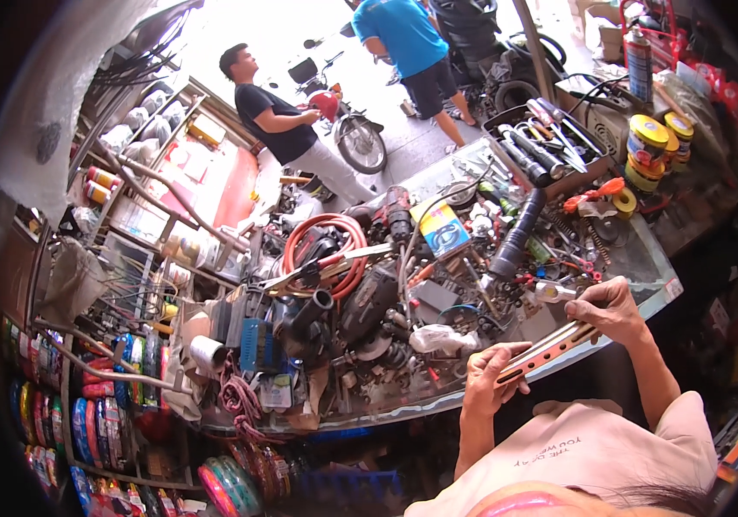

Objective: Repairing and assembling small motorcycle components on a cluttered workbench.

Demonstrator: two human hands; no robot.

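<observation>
My left hand (491, 379) is closed on one end of a long, narrow metal bar (541, 357) with a row of holes along it. My right hand (606, 310) grips the other end, higher and further right, so the bar slants upward. Both hands are at the front edge of a cluttered glass-topped counter (658, 267). Just past my right hand lies a clear plastic item (553, 291). A white crumpled bag (442, 338) lies behind my left hand.
Tools, a coiled red hose (326, 224), a tool box (534, 142) and yellow cans (647, 138) crowd the counter. Colourful rings (93, 426) fill racks at left. Beyond, one person (270, 121) stands near a motorbike (356, 138); another (412, 52) in blue bends forward.
</observation>
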